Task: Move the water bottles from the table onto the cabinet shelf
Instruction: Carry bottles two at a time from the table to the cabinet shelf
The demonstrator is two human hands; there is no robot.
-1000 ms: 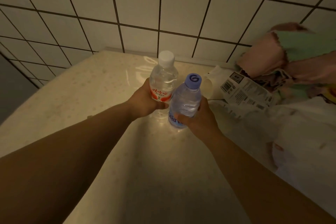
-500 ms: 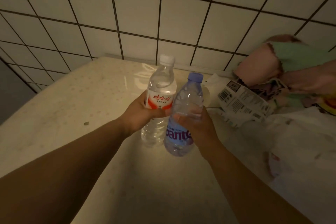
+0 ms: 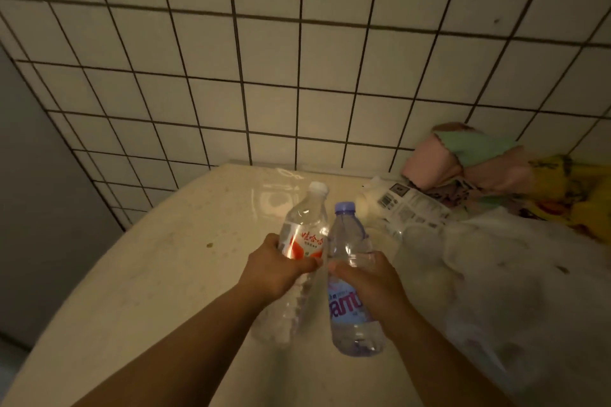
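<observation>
Two clear water bottles are held side by side in the air above the beige table (image 3: 139, 274). My left hand (image 3: 274, 266) grips the bottle with the white cap and red label (image 3: 304, 225) around its middle. My right hand (image 3: 370, 281) grips the bottle with the purple cap and blue label (image 3: 347, 307) just above the label. Both bottles tilt slightly, caps pointing away from me towards the tiled wall. The bottles nearly touch each other. No cabinet shelf is in view.
A white tiled wall (image 3: 297, 76) rises behind the table. On the right of the table lie a white plastic bag (image 3: 496, 274), a printed package with barcodes (image 3: 406, 205) and a heap of pink, green and yellow cloths (image 3: 496, 168). A grey surface (image 3: 39, 208) stands at the left.
Both hands have lifted the bottles off the table and drawn them towards me. The view has tilted up, showing more wall.
</observation>
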